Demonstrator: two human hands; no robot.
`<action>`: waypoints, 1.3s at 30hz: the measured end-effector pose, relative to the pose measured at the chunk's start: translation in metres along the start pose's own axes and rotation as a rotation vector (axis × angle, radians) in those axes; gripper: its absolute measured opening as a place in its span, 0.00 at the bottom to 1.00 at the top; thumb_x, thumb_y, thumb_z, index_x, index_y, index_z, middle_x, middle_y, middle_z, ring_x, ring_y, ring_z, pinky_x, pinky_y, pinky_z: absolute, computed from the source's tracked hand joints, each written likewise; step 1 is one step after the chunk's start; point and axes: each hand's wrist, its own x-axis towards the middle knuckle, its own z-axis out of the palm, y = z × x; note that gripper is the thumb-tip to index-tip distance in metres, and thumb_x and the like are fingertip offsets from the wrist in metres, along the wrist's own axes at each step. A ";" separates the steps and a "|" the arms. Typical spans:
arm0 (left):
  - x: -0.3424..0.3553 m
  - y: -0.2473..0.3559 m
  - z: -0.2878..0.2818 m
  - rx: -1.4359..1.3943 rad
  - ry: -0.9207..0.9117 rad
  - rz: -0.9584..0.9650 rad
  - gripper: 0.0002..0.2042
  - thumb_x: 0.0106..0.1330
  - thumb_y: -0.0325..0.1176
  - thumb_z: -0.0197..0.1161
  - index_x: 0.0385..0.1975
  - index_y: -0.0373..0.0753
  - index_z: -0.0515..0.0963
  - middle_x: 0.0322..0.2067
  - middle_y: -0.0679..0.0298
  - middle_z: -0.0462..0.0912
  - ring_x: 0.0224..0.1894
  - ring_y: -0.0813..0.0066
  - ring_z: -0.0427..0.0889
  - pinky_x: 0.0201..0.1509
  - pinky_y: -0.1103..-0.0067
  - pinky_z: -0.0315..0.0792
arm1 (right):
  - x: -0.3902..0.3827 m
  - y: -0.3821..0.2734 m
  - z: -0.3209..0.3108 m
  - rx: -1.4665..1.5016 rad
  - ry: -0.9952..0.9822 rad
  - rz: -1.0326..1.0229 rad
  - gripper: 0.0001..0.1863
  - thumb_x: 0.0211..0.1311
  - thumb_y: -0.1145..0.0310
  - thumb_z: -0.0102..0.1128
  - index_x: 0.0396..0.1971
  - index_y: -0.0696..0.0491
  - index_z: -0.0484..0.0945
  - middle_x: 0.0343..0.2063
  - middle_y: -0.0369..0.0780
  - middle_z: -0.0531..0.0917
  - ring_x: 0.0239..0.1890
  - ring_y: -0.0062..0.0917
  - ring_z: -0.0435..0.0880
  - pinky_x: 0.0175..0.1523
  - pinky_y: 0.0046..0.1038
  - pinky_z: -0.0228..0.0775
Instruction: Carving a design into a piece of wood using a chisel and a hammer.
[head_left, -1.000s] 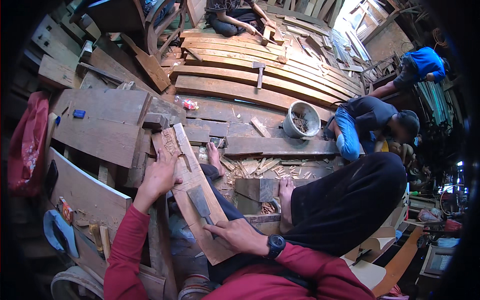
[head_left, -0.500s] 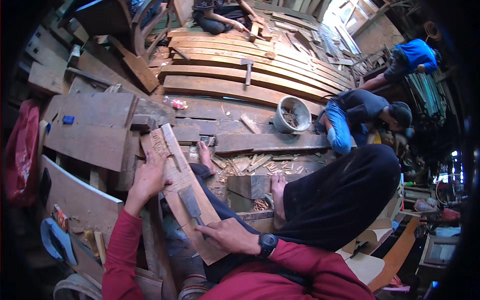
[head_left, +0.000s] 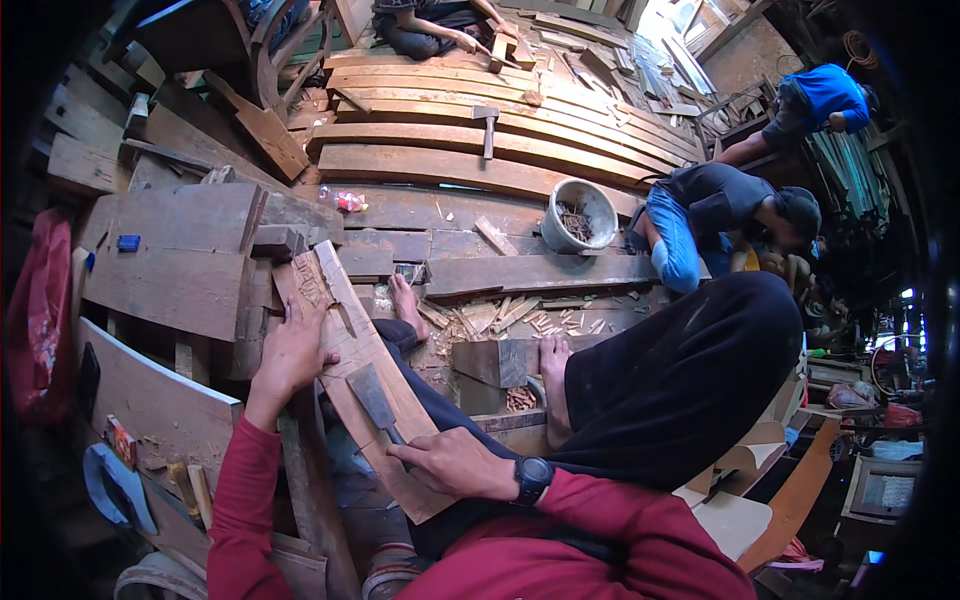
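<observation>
A long wooden board (head_left: 362, 352) lies slanting across my lap, its far end resting by the bench at left. Rough hollows are cut in its far end, and marked lines cross its face. My left hand (head_left: 290, 358) presses on the board's left edge, fingers stretched out and thumb spread to the right. In my right hand (head_left: 458, 463) is a wide flat chisel (head_left: 371, 398). Its blade lies along the board and points away from me, toward the cut end. My palm hides most of its handle.
A grey bucket (head_left: 580, 217) of scraps stands on the plank floor beyond my feet. Long beams (head_left: 450, 162) lie behind it, with a hatchet (head_left: 487, 130) on them. A person in jeans (head_left: 715, 215) crouches at right; others work farther back. Wood chips (head_left: 515, 312) lie near my feet.
The view has shifted slightly, so the surroundings sit a little further left and up. Both hands, the chisel and the board stay almost the same relative to each other.
</observation>
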 end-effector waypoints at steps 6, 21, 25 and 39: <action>-0.004 -0.005 0.002 -0.032 0.050 0.032 0.45 0.56 0.47 0.71 0.72 0.46 0.54 0.65 0.28 0.57 0.53 0.34 0.77 0.56 0.59 0.74 | 0.002 0.000 -0.001 0.011 0.020 -0.014 0.19 0.55 0.68 0.60 0.48 0.53 0.78 0.26 0.41 0.79 0.28 0.38 0.83 0.30 0.37 0.74; -0.005 0.004 -0.003 -0.023 -0.022 -0.017 0.45 0.57 0.52 0.70 0.72 0.47 0.55 0.64 0.25 0.57 0.51 0.33 0.78 0.55 0.60 0.76 | 0.002 -0.005 -0.019 0.060 -0.015 -0.077 0.20 0.49 0.71 0.62 0.46 0.53 0.80 0.23 0.40 0.77 0.27 0.36 0.82 0.31 0.37 0.73; -0.004 0.003 0.001 0.001 0.023 0.026 0.46 0.55 0.51 0.72 0.71 0.41 0.56 0.62 0.21 0.58 0.52 0.37 0.80 0.52 0.61 0.78 | 0.002 -0.011 -0.026 -0.010 -0.050 -0.074 0.20 0.48 0.72 0.61 0.45 0.53 0.80 0.23 0.40 0.77 0.28 0.35 0.82 0.31 0.37 0.73; -0.002 0.000 -0.005 -0.036 0.022 -0.008 0.46 0.53 0.46 0.74 0.71 0.45 0.55 0.64 0.28 0.59 0.51 0.36 0.79 0.54 0.58 0.76 | 0.005 -0.003 -0.011 -0.007 0.062 -0.076 0.18 0.50 0.71 0.60 0.44 0.53 0.80 0.24 0.41 0.78 0.25 0.37 0.82 0.29 0.37 0.72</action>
